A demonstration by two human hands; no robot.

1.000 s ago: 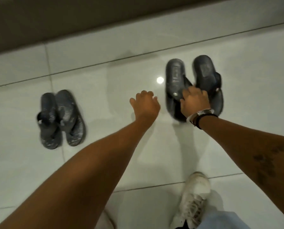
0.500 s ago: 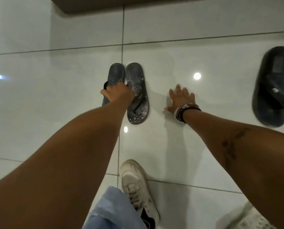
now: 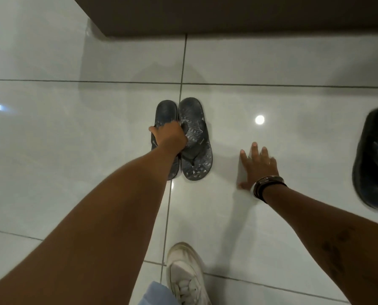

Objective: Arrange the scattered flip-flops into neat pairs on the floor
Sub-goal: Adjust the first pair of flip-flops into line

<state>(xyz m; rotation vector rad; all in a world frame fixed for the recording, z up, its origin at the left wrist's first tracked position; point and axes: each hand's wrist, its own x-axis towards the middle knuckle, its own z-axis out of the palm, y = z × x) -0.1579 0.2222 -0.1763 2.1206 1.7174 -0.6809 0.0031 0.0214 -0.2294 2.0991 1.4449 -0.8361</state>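
A: Where are the flip-flops at this moment?

B: A grey pair lies on the white tiled floor (image 3: 73,150), near the middle of the view. The left flip-flop (image 3: 165,115) and the right flip-flop (image 3: 194,139) are side by side and touching along their inner edges, with the toe ends pointing toward the person. A dark grout line runs just between them.

A: What does the left hand do?

B: The left hand (image 3: 170,137) is on the strap area of the pair, mostly over the left flip-flop. Its fingers (image 3: 156,130) are curled down around the straps, so it seems to grip them, but I cannot see exactly which strap is held.

A: And the right hand?

B: The right hand (image 3: 257,166) is flat on the floor, well apart from the pair, on its right side. The fingers are spread open and hold nothing. There are bracelets (image 3: 269,187) on the wrist.

A: Anything more?

B: A black sandal (image 3: 375,159) lies at the right edge, partly cut off. A white sneaker (image 3: 186,274) stands at the bottom.
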